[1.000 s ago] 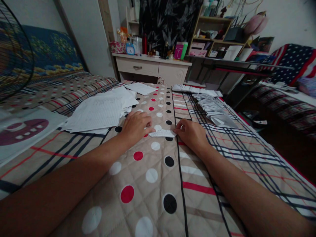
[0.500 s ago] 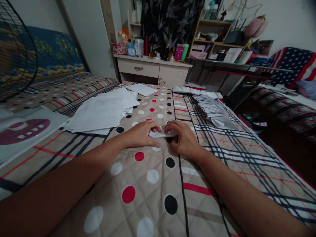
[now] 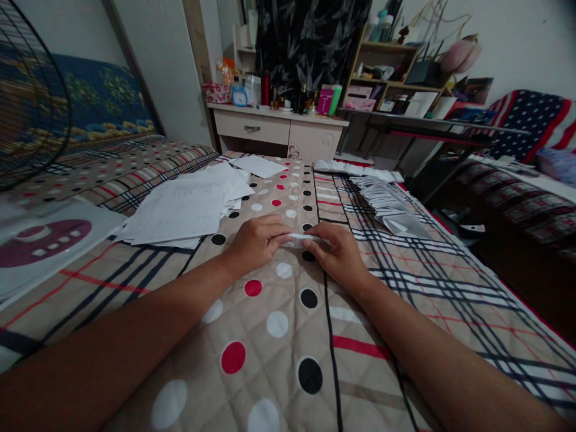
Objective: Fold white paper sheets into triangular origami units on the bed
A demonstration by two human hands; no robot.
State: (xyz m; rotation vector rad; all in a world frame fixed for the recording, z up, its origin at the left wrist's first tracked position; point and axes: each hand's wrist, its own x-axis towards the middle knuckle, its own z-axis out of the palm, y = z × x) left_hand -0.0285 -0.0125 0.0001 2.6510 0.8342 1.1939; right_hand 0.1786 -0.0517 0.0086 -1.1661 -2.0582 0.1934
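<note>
Paper strip (image 3: 299, 236), narrow, white, in the pinch of left hand (image 3: 256, 243) and right hand (image 3: 338, 252) over quilted, dotted cloth (image 3: 282, 300)

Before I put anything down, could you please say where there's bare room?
The bedspread is bare between the left arm and right arm, nearer than the paper strip the fingers pinch, and right of the right arm, nearer than the fanned papers. Loose sheets and purple-printed plastic crowd the left.

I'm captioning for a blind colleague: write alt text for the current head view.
The left hand and right hand pinch a narrow white paper strip over a patterned quilt; loose sheets lie left, a fanned white pile right.
</note>
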